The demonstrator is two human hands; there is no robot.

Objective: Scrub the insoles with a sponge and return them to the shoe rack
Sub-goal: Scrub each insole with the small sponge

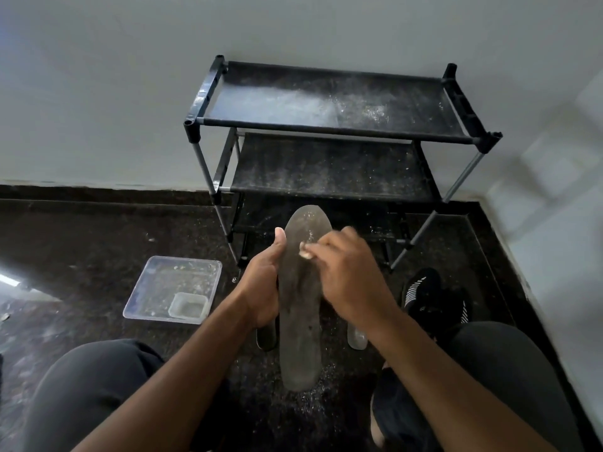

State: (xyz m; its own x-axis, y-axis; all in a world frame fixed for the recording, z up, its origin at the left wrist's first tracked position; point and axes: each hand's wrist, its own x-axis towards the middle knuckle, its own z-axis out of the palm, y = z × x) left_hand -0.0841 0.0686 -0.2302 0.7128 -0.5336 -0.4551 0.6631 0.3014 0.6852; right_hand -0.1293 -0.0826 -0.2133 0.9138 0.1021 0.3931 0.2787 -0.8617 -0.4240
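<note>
Left hand (262,285) wrapped around the left edge of a long grey insole (300,301), thumb pointing up along that edge, fingers hidden behind it. Insole held lengthwise between the knees, toe end pointing away toward a shoe rack (339,125), heel end nearest the body, well above the floor. Right hand (349,275) lying over the insole's upper right part, fingers curled and pinching a small pale sponge (306,251) against the grey surface; only a sliver of sponge visible past the fingertips. White flecks of residue scattered near the toe of the insole.

Shoe rack standing against a pale wall (130,93) just beyond the hands: black fabric shelves on a grey tube frame, top shelf and second shelf dusted with white powder, a lower level mostly hidden behind the insole. Dark speckled stone floor (81,230) beneath everything.

Left of the hands, on the floor, a clear square plastic tray (153,288) with a smaller clear cup (188,307) sitting in its near right corner. Below the hands, ends of two more insoles on the floor: a dark one (267,337) under the left wrist and a pale one (356,337) under the right wrist. Black shoe with white stripes (430,298) on the floor to the right. Both knees in dark trousers (88,386) at the bottom corners.
</note>
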